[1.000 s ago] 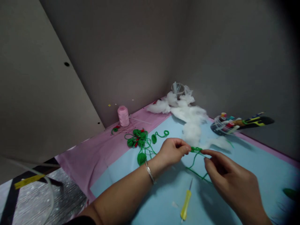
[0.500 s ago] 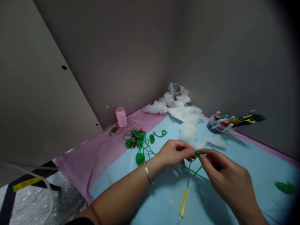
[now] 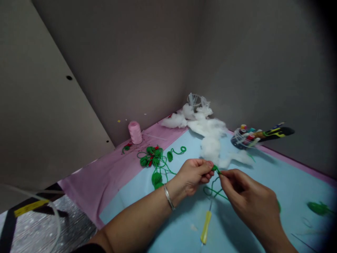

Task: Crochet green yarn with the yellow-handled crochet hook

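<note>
Small green crocheted piece (image 3: 216, 169) sits pinched between the fingertips of both hands, just in front of the white polyester stuffing (image 3: 210, 147), near its lower tail. Left hand (image 3: 193, 176) narrow, thumb and fingers closed on the piece, silver bangle (image 3: 168, 198) on that wrist. Right hand (image 3: 249, 195) also narrow, thumb and forefinger gripping the piece from the other side. Green yarn strand (image 3: 213, 192) loops down from the piece under the hands. Yellow-handled crochet hook (image 3: 205, 227) lies on the light blue sheet (image 3: 171, 207) below the hands, further from the stuffing, not touched. Left of the stuffing, a cluster of green crocheted leaves with red bits (image 3: 154, 158) lies with loose yarn, near the left hand but apart from it. Pink thread cone (image 3: 135, 133) stands further left on the pink cloth (image 3: 105, 175). Clear plastic cup (image 3: 194, 100) sits behind the stuffing, in the corner. Right of the stuffing are a bundle of small thread spools (image 3: 243, 137) and a yellow-and-black craft knife (image 3: 277, 132). Another green leaf (image 3: 318, 208) lies well to the right, on the blue sheet.
</note>
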`<control>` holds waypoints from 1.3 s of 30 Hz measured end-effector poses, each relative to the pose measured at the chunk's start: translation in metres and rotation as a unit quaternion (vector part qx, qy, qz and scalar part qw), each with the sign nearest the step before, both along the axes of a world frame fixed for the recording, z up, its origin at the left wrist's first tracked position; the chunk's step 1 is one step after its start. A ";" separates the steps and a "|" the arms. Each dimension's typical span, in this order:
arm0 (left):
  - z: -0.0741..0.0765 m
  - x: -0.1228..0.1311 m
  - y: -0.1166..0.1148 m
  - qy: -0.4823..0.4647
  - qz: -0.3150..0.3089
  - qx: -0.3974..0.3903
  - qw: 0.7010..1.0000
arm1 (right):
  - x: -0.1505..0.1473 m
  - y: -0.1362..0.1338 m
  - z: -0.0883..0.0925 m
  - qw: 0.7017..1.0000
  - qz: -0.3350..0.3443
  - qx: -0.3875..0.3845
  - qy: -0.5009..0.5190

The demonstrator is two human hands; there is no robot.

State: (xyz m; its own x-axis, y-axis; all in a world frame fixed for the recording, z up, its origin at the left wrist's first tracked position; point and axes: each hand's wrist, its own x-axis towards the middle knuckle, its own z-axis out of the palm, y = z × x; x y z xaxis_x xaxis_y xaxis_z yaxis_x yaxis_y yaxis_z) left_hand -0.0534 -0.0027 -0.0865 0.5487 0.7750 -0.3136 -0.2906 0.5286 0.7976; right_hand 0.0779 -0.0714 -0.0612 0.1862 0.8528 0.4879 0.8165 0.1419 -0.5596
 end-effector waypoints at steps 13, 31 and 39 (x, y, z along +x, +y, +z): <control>0.014 -0.012 0.004 0.022 -0.025 0.055 0.998 | 0.000 0.000 0.000 1.000 -0.022 -0.003 0.005; 0.000 -0.005 0.010 -0.037 0.135 -0.063 0.988 | 0.008 0.002 -0.017 0.979 0.097 -0.158 0.080; 0.007 -0.008 0.011 -0.031 0.173 -0.077 0.981 | -0.005 0.002 -0.013 0.951 0.219 -0.214 0.031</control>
